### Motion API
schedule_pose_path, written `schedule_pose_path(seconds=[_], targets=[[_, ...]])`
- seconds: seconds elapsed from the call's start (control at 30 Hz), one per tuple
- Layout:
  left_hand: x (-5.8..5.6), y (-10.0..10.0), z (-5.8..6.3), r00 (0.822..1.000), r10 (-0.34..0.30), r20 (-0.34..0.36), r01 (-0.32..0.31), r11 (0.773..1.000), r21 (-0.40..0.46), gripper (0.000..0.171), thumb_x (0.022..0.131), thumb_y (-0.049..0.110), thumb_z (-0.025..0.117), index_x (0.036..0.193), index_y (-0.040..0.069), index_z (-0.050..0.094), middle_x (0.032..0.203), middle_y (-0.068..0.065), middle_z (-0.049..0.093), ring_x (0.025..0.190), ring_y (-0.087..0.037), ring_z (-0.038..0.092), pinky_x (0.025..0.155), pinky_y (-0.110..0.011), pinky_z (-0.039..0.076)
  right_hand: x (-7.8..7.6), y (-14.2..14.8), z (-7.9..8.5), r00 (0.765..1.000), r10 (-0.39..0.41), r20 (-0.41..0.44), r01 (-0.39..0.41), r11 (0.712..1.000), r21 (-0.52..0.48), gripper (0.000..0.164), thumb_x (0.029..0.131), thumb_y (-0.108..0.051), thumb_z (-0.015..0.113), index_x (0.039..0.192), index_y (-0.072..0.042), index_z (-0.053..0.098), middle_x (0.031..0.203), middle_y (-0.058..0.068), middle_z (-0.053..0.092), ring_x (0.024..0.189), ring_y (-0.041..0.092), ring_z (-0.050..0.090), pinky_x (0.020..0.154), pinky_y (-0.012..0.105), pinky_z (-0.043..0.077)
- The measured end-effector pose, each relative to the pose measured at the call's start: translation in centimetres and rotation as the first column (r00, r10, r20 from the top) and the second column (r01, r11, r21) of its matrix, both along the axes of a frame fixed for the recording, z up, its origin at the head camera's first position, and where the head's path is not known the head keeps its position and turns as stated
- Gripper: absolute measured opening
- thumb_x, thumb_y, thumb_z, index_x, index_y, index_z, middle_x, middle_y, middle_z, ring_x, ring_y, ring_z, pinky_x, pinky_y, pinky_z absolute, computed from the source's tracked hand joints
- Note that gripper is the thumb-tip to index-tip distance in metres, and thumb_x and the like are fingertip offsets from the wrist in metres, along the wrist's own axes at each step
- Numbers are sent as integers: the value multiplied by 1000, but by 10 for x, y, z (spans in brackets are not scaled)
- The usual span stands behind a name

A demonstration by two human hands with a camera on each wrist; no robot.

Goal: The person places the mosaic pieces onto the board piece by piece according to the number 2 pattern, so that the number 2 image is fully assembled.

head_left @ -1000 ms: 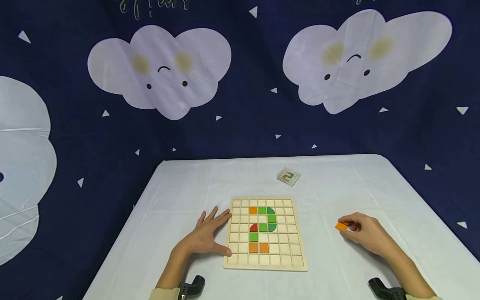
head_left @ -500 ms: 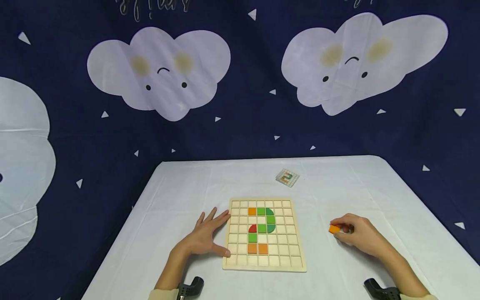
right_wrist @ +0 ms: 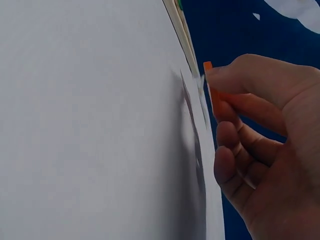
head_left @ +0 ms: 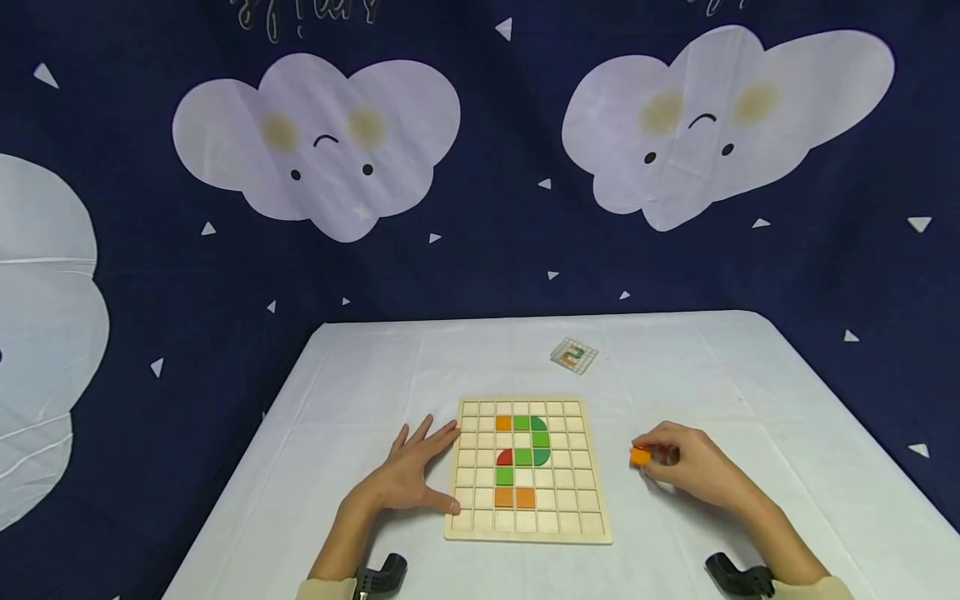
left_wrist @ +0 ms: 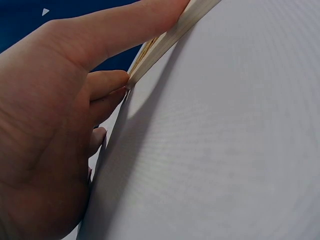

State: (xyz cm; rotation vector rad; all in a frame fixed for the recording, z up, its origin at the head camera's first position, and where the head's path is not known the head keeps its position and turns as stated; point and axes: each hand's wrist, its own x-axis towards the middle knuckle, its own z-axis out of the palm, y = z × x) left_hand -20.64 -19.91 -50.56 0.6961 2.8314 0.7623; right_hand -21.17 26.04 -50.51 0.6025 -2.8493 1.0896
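Observation:
A wooden grid board (head_left: 568, 523) lies on the white table, with orange, green and red tiles set in several of its cells. My left hand (head_left: 405, 477) spreads its fingers along the board's left edge, and the thumb rests on the lower left rim; the left wrist view shows the thumb (left_wrist: 145, 22) against that wooden edge. To the right of the board, my right hand (head_left: 693, 462) pinches an orange tile (head_left: 640, 456) between thumb and fingers. In the right wrist view the orange tile (right_wrist: 212, 92) is seen edge-on, apart from the board.
Behind the board lies a small pattern card (head_left: 574, 356) with a similar coloured figure on a grid. A white cloth covers the table (head_left: 390, 358). Beyond its far edge hangs a dark blue curtain (head_left: 510, 250) with clouds and small triangles.
My right hand has moved left towards the board, carrying the orange tile. The left hand stays at the board's left edge. The view has shifted slightly.

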Motion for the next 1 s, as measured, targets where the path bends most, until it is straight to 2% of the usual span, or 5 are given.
schedule_pose_path(seconds=[0.13,0.27,0.47,0.83,1.0], targets=[[0,0,-1,1000,-2,-2,2,1000,2,118,53,74,77,149,19,37,155,7,27,145,-29,5,112,-56,-3,-2,-10,2,998,50,-23,-51,999,-16,31,75,-11,80,104,-15,73,88,-9,62,72,12,55,60,23,46],[0,0,-2,1000,1,-1,-1,1000,-9,119,52,76,76,150,21,36,155,9,26,145,-26,4,113,-54,-4,-2,-18,4,995,103,3,-102,993,-63,30,77,-16,80,105,-16,73,91,-8,63,75,13,56,62,24,47],[-1,0,-2,1000,4,4,-4,1000,-24,120,51,78,74,151,22,35,155,12,24,145,-24,3,113,-52,-5,-3,-28,7,989,134,62,-128,988,-91,31,77,-22,81,106,-19,73,92,-8,63,76,15,56,63,24,47],[-1,-1,-1,1000,-10,-15,10,1000,-7,118,53,75,76,150,19,37,155,7,27,145,-29,6,113,-55,-3,-7,-49,10,970,223,101,-211,970,-121,31,77,-19,80,108,-17,73,91,-6,65,74,17,56,62,25,47],[-2,-1,-2,1000,-9,-18,9,1000,-9,119,53,75,76,150,19,37,155,7,27,145,-30,6,113,-56,-3,-8,-59,8,960,257,109,-244,962,-120,31,78,-23,81,107,-19,73,91,-8,64,71,15,55,59,25,47]])
